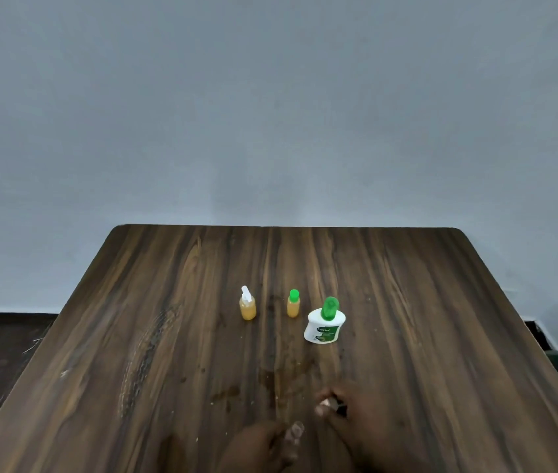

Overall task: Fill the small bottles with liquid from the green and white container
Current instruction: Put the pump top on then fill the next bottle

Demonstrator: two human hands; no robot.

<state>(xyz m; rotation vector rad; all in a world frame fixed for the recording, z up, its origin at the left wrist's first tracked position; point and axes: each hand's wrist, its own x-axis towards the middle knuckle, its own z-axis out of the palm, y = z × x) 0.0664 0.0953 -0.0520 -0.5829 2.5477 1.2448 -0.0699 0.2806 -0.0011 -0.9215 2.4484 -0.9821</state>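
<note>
Down at the lower frame edge, both blurred and partly cut off: left hand (257,445) curled round a small clear plastic bottle (294,433), right hand (351,416) just beside it, fingers bent inward. Something small and pale at the right fingertips; cannot tell if a cap or only nails, so cannot tell whether pinching or clenched on nothing. Hard to make out any liquid in the clear bottle.

Further back, near the middle of the dark wood-grain bench (134,336), all upright and apart from each other: a small bottle of orange liquid with white pump top (247,307), a small bottle of orange liquid with green cap (293,304) and, to their right and slightly nearer, the squat green and white container (324,325). Wet-looking stains (270,380) on the wood between container and hands.

Broad stretch of wood on both sides of the bottles up to the bench edges; rounded far corners before a plain grey wall (270,114).
</note>
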